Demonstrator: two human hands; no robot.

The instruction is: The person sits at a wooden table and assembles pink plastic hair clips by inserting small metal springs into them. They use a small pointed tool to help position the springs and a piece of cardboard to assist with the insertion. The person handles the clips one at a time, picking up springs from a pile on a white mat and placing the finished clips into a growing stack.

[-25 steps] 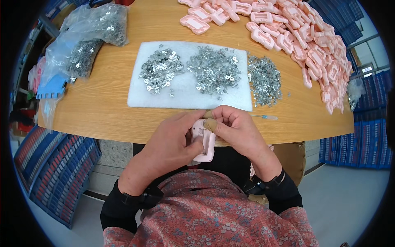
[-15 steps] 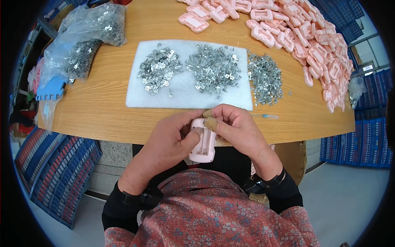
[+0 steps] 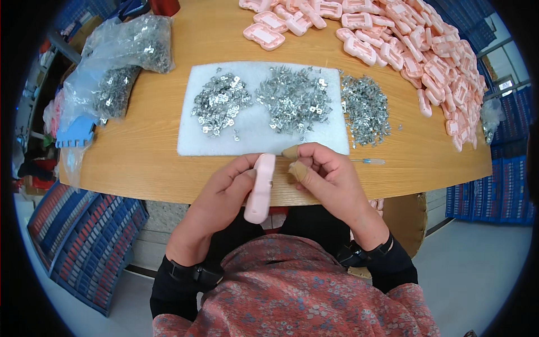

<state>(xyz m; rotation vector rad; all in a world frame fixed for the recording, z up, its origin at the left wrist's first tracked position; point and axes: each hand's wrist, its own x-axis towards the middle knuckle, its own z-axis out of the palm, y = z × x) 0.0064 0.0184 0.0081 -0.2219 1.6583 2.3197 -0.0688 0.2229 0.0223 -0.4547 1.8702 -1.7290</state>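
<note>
My left hand grips a pink plastic housing, turned on edge, just over the near edge of the wooden table. My right hand is beside it, taped fingertips pinched together close to the housing's upper right side; whether a small metal part is between them I cannot tell. Beyond the hands lies a white foam pad carrying two heaps of small metal clips. A third heap lies on the bare wood to its right.
Many pink housings are piled along the table's far right. Clear bags of metal parts and a blue plastic piece lie at the left. A thin tool rests near the right hand. Blue crates stand on the floor at the left.
The pink housing has been rotated from flat-facing to edge-on in my left hand. My right hand's fingertips have drawn slightly away to its right side.
</note>
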